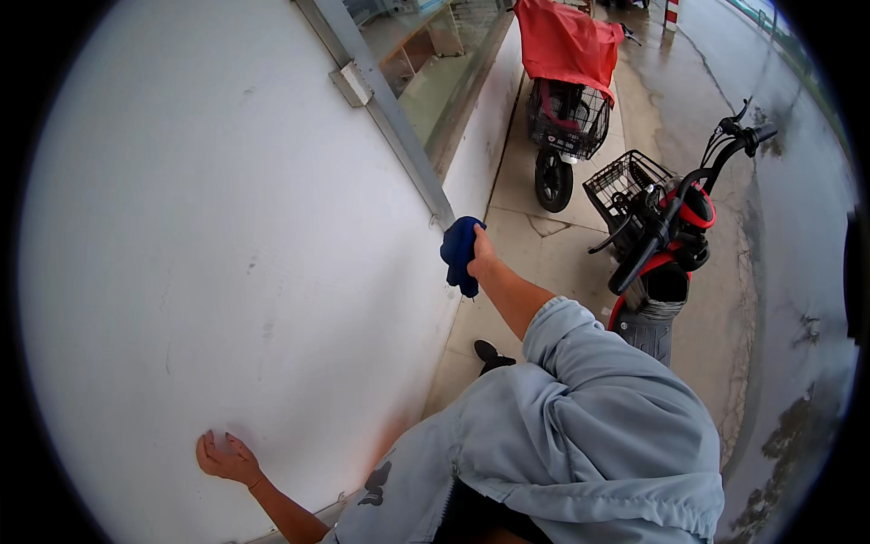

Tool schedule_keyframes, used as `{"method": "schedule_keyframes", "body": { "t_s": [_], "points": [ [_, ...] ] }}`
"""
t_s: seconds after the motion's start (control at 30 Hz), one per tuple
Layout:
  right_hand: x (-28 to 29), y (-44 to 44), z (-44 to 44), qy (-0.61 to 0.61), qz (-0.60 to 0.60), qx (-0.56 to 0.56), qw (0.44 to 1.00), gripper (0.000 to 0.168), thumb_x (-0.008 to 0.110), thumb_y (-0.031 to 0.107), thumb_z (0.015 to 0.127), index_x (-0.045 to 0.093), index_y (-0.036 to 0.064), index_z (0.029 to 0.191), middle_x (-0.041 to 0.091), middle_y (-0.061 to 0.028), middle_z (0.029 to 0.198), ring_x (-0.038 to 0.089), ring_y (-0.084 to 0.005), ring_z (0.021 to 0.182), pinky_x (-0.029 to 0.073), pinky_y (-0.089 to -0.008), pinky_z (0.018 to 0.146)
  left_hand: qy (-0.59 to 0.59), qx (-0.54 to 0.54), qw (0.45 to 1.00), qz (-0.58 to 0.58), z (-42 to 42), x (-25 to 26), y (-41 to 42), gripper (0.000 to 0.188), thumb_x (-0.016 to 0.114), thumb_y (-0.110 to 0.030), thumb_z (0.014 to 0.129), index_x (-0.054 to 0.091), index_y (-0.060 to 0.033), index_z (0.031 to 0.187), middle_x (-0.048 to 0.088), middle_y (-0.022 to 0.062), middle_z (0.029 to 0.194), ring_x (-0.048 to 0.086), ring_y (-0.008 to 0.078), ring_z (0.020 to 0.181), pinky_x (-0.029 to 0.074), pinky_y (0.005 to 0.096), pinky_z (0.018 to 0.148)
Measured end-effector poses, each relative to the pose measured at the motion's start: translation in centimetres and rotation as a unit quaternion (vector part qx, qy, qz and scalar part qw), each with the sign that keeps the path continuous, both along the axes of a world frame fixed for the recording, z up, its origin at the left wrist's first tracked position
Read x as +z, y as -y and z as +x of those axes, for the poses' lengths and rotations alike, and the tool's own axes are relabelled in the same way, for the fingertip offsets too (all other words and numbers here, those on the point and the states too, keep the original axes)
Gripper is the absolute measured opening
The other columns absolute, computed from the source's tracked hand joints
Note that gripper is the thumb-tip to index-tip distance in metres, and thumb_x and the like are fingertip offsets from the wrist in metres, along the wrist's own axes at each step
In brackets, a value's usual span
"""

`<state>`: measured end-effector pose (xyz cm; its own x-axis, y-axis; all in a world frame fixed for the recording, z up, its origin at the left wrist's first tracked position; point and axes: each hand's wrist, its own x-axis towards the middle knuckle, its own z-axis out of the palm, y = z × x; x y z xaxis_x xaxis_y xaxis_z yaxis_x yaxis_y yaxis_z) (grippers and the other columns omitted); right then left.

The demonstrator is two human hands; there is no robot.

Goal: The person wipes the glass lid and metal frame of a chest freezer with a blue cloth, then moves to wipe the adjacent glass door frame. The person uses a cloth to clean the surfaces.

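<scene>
My right hand (pixel 482 252) grips a bunched dark blue cloth (pixel 460 250). The cloth is at the lower end of a grey metal post (pixel 401 129), near the corner of a smooth white wall panel (pixel 204 258); whether it presses on the post or the panel cannot be told. Down at the lower left, my left hand (pixel 230 460) is held against or just off the white panel, with fingers bent and apart and nothing in them. A few dark scuffs (pixel 252 264) mark the panel between the two hands.
A red and black electric bike (pixel 659 231) with a wire basket (pixel 629 178) stands close on my right. Farther ahead, another two-wheeler is draped with a red cover (pixel 571 47). Beyond the post is a glass window (pixel 435 61). Wet road (pixel 802 272) borders the tiled pavement (pixel 523 251).
</scene>
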<state>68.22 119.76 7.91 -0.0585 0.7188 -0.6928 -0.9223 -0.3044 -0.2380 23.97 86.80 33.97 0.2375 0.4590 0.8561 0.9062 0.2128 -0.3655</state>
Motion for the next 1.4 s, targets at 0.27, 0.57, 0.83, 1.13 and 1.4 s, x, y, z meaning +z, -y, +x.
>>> {"method": "schedule_keyframes", "body": {
  "t_s": [0.27,0.57,0.83,1.13,1.4],
  "points": [
    [-0.5,-11.0,5.1,0.105,-0.017,-0.011,0.994,0.053,0.055,0.040,0.082,0.046,0.004,0.120,0.050,-0.0135,0.120,0.051,-0.0288,0.106,0.037,-0.0418,0.092,0.291,-0.181,0.938,-0.047,13.3,-2.8,-13.1,0.030,0.047,-0.015,0.079,0.044,0.0042,0.102,0.044,0.0180,0.113,0.044,0.0302,0.105,0.038,0.0403,0.089],
    [8.7,-23.6,8.5,0.214,0.241,0.064,0.945,0.049,0.059,0.032,0.083,0.044,0.004,0.120,0.056,-0.0106,0.106,0.057,-0.0195,0.090,0.048,-0.0321,0.075,0.237,-0.482,0.817,-0.210,24.9,0.3,-35.8,0.024,0.052,-0.013,0.075,0.050,0.0004,0.095,0.048,0.0153,0.108,0.048,0.0350,0.105,0.042,0.0434,0.087],
    [14.4,-32.6,3.0,0.200,0.490,0.213,0.821,0.038,0.059,0.023,0.084,0.050,0.004,0.117,0.056,-0.0021,0.098,0.052,-0.0099,0.087,0.042,-0.0230,0.080,0.141,-0.437,0.868,-0.190,30.8,2.8,-46.6,0.024,0.053,-0.021,0.077,0.052,-0.0036,0.094,0.049,0.0133,0.107,0.041,0.0360,0.113,0.036,0.0474,0.092],
    [8.6,-34.3,1.4,0.250,0.614,0.254,0.704,0.041,0.065,0.011,0.076,0.049,0.007,0.114,0.052,-0.0109,0.105,0.051,-0.0248,0.099,0.039,-0.0301,0.088,-0.035,-0.256,0.965,-0.036,36.4,8.0,-56.1,0.027,0.043,-0.027,0.087,0.052,-0.0017,0.082,0.042,0.0237,0.119,0.027,0.0424,0.124,0.029,0.0559,0.097],
    [-1.7,-34.3,2.9,0.372,0.554,0.340,0.662,0.044,0.065,0.004,0.069,0.051,0.009,0.110,0.052,-0.0135,0.103,0.053,-0.0322,0.094,0.044,-0.0354,0.082,-0.039,-0.230,0.972,0.016,37.6,6.6,-59.1,0.037,0.048,-0.024,0.083,0.049,0.0056,0.104,0.035,0.0132,0.135,0.019,0.0364,0.130,0.024,0.0566,0.101]
  ]
}}
